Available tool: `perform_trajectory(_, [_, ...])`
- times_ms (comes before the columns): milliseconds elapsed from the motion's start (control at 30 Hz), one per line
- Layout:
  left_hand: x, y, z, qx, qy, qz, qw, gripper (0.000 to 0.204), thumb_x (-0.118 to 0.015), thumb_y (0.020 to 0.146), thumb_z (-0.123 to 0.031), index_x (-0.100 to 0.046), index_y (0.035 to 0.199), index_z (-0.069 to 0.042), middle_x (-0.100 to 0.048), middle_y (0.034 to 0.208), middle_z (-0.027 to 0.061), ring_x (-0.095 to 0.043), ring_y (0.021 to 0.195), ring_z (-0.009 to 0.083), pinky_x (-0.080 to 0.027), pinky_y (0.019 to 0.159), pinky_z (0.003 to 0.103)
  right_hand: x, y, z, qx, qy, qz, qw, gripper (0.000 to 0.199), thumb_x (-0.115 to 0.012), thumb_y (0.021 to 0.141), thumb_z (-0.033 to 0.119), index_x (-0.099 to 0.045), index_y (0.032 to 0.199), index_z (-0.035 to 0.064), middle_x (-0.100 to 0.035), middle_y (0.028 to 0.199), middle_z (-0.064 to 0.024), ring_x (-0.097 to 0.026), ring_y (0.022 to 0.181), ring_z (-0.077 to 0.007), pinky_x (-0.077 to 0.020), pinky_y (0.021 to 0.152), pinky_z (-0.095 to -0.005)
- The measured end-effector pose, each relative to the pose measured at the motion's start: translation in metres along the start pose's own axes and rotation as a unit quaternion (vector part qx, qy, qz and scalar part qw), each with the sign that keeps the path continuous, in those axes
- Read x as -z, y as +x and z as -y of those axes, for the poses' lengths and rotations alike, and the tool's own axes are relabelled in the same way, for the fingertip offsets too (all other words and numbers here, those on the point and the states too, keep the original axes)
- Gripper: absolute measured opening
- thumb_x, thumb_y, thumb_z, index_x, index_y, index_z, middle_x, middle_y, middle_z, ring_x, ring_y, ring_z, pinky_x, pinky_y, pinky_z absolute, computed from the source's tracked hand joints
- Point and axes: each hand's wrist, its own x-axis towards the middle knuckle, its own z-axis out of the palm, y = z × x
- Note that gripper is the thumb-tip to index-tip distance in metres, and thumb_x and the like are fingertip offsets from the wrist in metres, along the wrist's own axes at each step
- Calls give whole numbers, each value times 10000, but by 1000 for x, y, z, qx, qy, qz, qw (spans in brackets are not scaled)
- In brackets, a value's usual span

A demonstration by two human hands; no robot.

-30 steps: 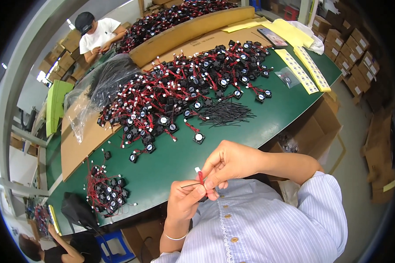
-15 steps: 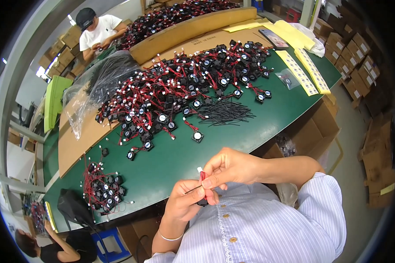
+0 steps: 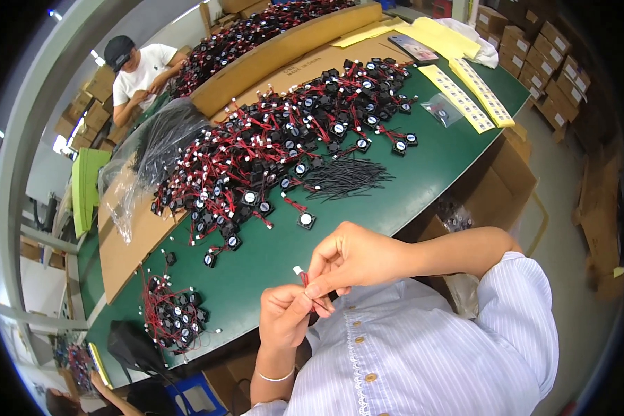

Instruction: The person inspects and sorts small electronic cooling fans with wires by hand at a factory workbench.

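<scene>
Both hands are in front of my shirt, past the table's near edge, fingertips pinched close together. Between them is the red wire lead (image 3: 303,278) of a small fan, its white plug sticking up above the fingers. My right hand (image 3: 357,260) pinches the lead just under the plug. Against it, my left hand (image 3: 284,315) is closed with thumb and fingertips on the same lead. The fan's body is hidden behind the fingers. Nearest on the table is a single black square fan (image 3: 306,220) with a pale round label. Past it lies a bundle of thin black ties (image 3: 350,179).
A large heap of fans (image 3: 256,156) covers the middle of the green table (image 3: 367,208); a smaller pile (image 3: 177,315) is at left. Label sheets (image 3: 457,97) and a phone (image 3: 412,48) lie far right. A co-worker (image 3: 142,73) sits at far left. A carton (image 3: 496,187) stands right.
The view has turned slightly, shifting the table in the picture. The dark tie end that stuck out between my fingers no longer shows, nor does the fan's body. Both hands still pinch the lead.
</scene>
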Motion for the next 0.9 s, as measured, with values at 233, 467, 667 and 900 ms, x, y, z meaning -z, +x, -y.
perform_trajectory(233, [-6,6,4,-121,171,-154,965,189,-565,830,-111,-606,783,67,-613,698,108,-552,620,137,-444,595,246,-8,-6,-5,189,-160,-92,965,161,-620,783,148,-628,785,-12,-582,676,-66,-542,576,-139,-436,510,-277])
perform_trajectory(467, [4,19,7,-100,289,-202,930,136,-553,828,-51,-633,827,59,-630,716,88,-559,641,102,-450,614,209,-7,8,-26,343,-413,-181,824,56,-550,700,-12,-530,751,3,-487,699,-102,-524,651,-262,-433,577,-356])
perform_trajectory(667, [5,21,9,-123,226,-227,939,140,-559,827,-64,-634,817,55,-627,705,97,-562,618,116,-454,587,226,-9,11,-23,339,-447,-186,806,81,-547,699,-1,-505,766,16,-474,730,-109,-509,650,-271,-426,597,-367])
perform_trajectory(900, [6,24,4,-85,56,-216,971,175,-532,847,-92,-612,789,53,-595,662,96,-561,609,153,-468,623,280,16,8,-1,445,-606,-215,623,271,-591,683,130,-604,948,70,-564,911,-38,-559,800,-157,-404,829,-385])
